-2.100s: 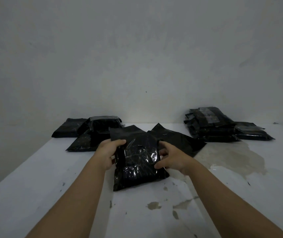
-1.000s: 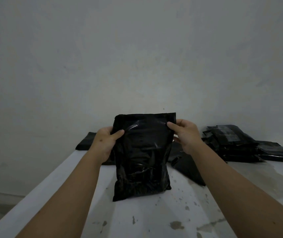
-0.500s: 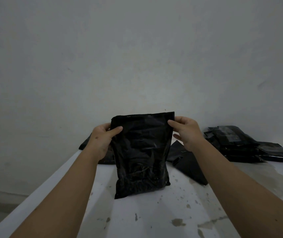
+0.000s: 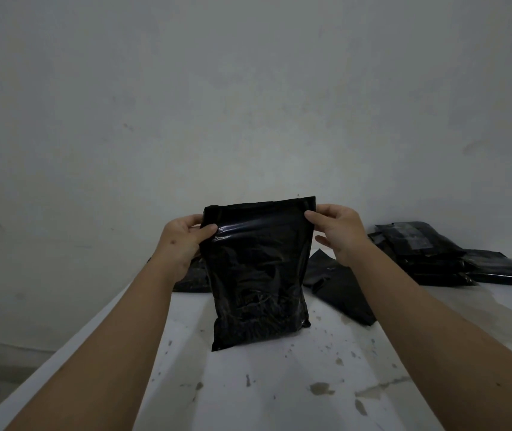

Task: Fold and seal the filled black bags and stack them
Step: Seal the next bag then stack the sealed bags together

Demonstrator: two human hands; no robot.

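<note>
Nearest, two bare forearms reach in from the bottom corners over a white table (image 4: pixel 248 399) whose top is chipped and flecked with dark spots and brownish patches. Between the hands a filled black bag (image 4: pixel 258 275) stands upright near the middle of the table, its lower edge at the tabletop, though whether it actually rests there cannot be told. It is glossy black plastic, bulging and heavily wrinkled in its lower half, smoother near the top where a pale streak of reflected light crosses it. Its top edge is flat and straight, tilted slightly up toward the right.

At the bag's upper left corner the left hand (image 4: pixel 180 244) pinches it, thumb across the front and fingers curled behind. At the upper right corner the right hand (image 4: pixel 338 231) pinches it likewise, thumb on the front edge and the fingers bent around the back.

Just behind the bag to the right, a flat black bag (image 4: pixel 338 287) lies on the table, one corner pointing at the wall. Behind the left hand another black bag (image 4: pixel 192 279) shows only partly. Farther right, near the table's back edge, a stack of black bags (image 4: pixel 425 253) sits with one more bag (image 4: pixel 503 269) lying beside it. Beyond everything stands a plain grey-white wall (image 4: pixel 248 104).
</note>
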